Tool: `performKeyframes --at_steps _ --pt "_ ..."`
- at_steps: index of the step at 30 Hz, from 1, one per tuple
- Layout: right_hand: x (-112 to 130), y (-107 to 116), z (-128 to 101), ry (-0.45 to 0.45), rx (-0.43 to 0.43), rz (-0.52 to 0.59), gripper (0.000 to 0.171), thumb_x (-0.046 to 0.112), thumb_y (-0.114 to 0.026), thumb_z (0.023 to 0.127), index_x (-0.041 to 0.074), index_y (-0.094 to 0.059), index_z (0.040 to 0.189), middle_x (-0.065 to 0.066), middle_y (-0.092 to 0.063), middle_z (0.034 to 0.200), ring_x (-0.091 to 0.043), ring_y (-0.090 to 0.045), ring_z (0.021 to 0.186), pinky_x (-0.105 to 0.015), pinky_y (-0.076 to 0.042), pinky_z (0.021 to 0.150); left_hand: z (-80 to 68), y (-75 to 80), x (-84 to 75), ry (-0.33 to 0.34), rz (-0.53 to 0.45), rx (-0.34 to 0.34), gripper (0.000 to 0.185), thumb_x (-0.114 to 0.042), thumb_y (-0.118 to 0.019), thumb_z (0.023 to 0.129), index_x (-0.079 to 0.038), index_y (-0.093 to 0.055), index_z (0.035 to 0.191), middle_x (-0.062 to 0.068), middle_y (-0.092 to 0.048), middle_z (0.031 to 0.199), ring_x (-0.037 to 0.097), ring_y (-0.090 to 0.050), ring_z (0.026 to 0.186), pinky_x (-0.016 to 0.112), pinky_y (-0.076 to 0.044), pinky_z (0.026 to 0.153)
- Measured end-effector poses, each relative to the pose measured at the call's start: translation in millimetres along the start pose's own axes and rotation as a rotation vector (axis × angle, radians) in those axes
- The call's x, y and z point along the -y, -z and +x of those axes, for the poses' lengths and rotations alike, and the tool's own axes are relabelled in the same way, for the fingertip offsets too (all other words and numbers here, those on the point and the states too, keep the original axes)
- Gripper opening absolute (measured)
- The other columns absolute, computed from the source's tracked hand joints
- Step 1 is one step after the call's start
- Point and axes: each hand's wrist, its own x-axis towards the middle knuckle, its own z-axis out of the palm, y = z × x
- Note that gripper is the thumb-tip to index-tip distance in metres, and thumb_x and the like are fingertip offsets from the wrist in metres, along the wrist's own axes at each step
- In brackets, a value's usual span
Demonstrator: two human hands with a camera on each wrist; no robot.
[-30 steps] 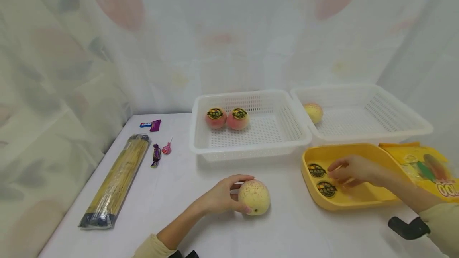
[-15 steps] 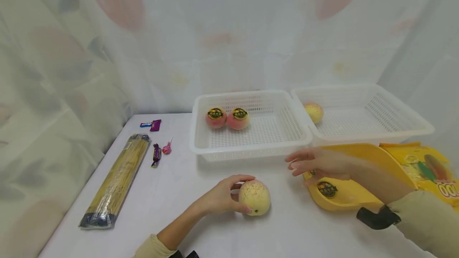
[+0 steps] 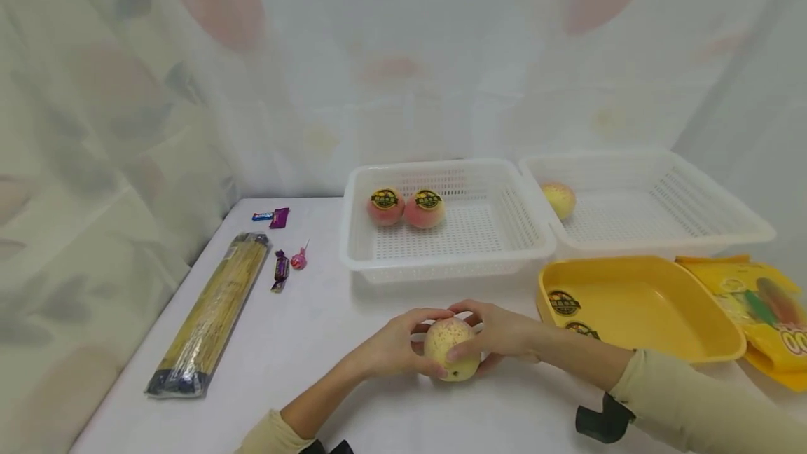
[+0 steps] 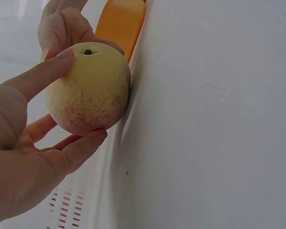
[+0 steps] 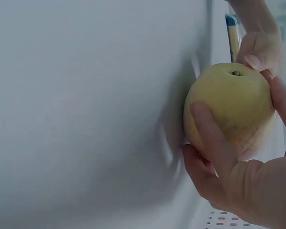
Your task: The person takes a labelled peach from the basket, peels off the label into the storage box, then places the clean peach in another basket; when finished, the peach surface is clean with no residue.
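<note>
Setting: white table (image 3: 328,342) before a pale printed curtain.
Peach (image 3: 450,349): sits on the table, in front of the left basket (image 3: 441,268), beside the yellow tray (image 3: 637,300).
Left hand (image 3: 391,345): fingers curled round its left side.
Right hand (image 3: 504,333): thumb and fingers clasp the right side.
Handling: likely light, firm, faintly fuzzy; bruises if squeezed, so cup the flanks.
Hidden: its underside and back; tray stickers (image 3: 563,302) unreadable.

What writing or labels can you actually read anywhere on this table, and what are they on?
"00" in white: all that shows of a larger print on the yellow bag, cut off by the picture's edge.
Round dark stickers on the two peaches in the left basket: too small to read.
Stickers in the yellow tray: too small to read.
Candy wrappers: blurred.
</note>
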Motion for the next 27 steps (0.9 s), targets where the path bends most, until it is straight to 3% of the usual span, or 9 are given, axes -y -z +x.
performKeyframes --at_steps 6,10,13,16,18,21,24,27 --pt "2 -1 0 0.0 -0.01 0.031 0.068 0.011 -0.081 0.076 0.007 -0.045 0.133 -0.017 -0.044 0.12 -0.028 -0.057 0.092 -0.044 -0.058 0.068 -1.9 5.9 -10.2 -0.001 0.112 -0.005 0.071 -0.012 -0.083 0.074 -0.015 -0.049 0.137 0.002 -0.046 0.136 0.028 -0.046 0.123 0.026 -0.049 0.091" --pt "3 -1 -1 -0.015 -0.013 0.028 0.069 0.01 -0.081 0.076 0.007 -0.045 0.134 -0.017 -0.044 0.12 -0.028 -0.057 0.093 -0.044 -0.058 0.069 -9.9 23.9 -29.3 -0.026 0.156 -0.061 0.069 -0.017 -0.077 0.082 -0.013 -0.044 0.141 0.008 -0.042 0.142 0.032 -0.044 0.126 0.034 -0.047 0.096" --pt "3 -2 -1 -0.028 -0.026 0.019 0.069 0.009 -0.082 0.076 0.008 -0.046 0.134 -0.017 -0.045 0.12 -0.027 -0.057 0.093 -0.044 -0.058 0.069 -18.9 45.7 -46.4 -0.064 0.05 -0.179 0.061 -0.014 -0.07 0.088 -0.01 -0.042 0.142 0.011 -0.04 0.144 0.034 -0.043 0.127 0.037 -0.046 0.097" --pt "4 -2 -1 -0.04 -0.039 0.006 0.068 0.009 -0.082 0.075 0.009 -0.047 0.134 -0.016 -0.045 0.119 -0.027 -0.057 0.092 -0.043 -0.058 0.068 -28.8 70.2 -57.0 -0.112 -0.013 -0.377 0.053 -0.011 -0.066 0.091 -0.007 -0.044 0.139 0.012 -0.043 0.141 0.031 -0.046 0.125 0.034 -0.048 0.094" --pt "4 -2 -1 -0.044 -0.044 0.001 0.068 0.009 -0.082 0.075 0.01 -0.047 0.133 -0.015 -0.045 0.119 -0.027 -0.057 0.092 -0.043 -0.058 0.068 -33.1 85.6 -57.1 -0.123 -0.009 -0.533 0.05 -0.013 -0.065 0.092 -0.007 -0.047 0.138 0.011 -0.045 0.14 0.028 -0.049 0.122 0.03 -0.05 0.091" --pt "4 -3 -1 -0.047 -0.049 -0.004 0.068 0.008 -0.082 0.075 0.01 -0.048 0.133 -0.015 -0.046 0.12 -0.027 -0.057 0.092 -0.043 -0.058 0.068 -34.4 104.2 -46.9 -0.075 0.021 -0.728 0.048 -0.017 -0.064 0.093 -0.009 -0.048 0.138 0.009 -0.048 0.137 0.024 -0.052 0.119 0.025 -0.05 0.088" --pt "4 -3 -1 -0.048 -0.052 -0.008 0.068 0.008 -0.082 0.075 0.01 -0.048 0.133 -0.016 -0.046 0.119 -0.027 -0.057 0.092 -0.043 -0.058 0.068 -28.7 114.3 -28.3 -0.004 -0.033 -0.815 0.048 -0.017 -0.062 0.094 -0.009 -0.047 0.139 0.011 -0.046 0.137 0.024 -0.051 0.119 0.027 -0.05 0.089" --pt "3 -3 0 -0.046 -0.05 -0.01 0.068 0.009 -0.082 0.075 0.009 -0.048 0.133 -0.016 -0.046 0.118 -0.027 -0.057 0.092 -0.043 -0.058 0.068 -19.5 115.0 -9.8 0.042 -0.153 -0.814 0.047 -0.013 -0.058 0.096 -0.006 -0.044 0.14 0.015 -0.043 0.139 0.028 -0.049 0.12 0.031 -0.049 0.092"
